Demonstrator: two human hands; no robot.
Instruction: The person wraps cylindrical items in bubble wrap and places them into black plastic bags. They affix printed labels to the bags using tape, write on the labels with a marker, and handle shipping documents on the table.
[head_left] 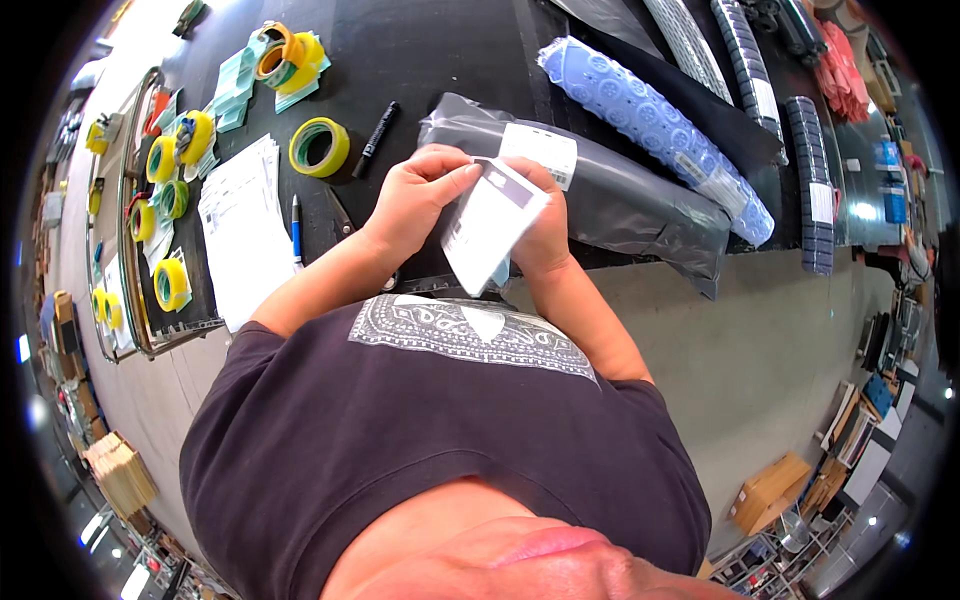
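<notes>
My left hand [425, 195] pinches the top edge of a white printed label [490, 225] between thumb and fingers. My right hand [542, 235] grips the label's right side, its fingers partly hidden behind it. The label hangs tilted in front of my chest, with a bit of light blue showing at its lower edge. Just beyond my hands, a long package in dark grey plastic [640, 215] lies along the table's near edge, with a white label [545, 150] stuck on it. Scissors [342, 212] lie partly hidden beside my left forearm.
On the black table [420, 50] are a yellow tape roll [319, 147], a black marker [377, 140], a blue pen [296, 230] and a paper stack [245, 225]. Several tape rolls stand left. A blue-wrapped roll [650, 130] and a dark striped roll [808, 180] lie right.
</notes>
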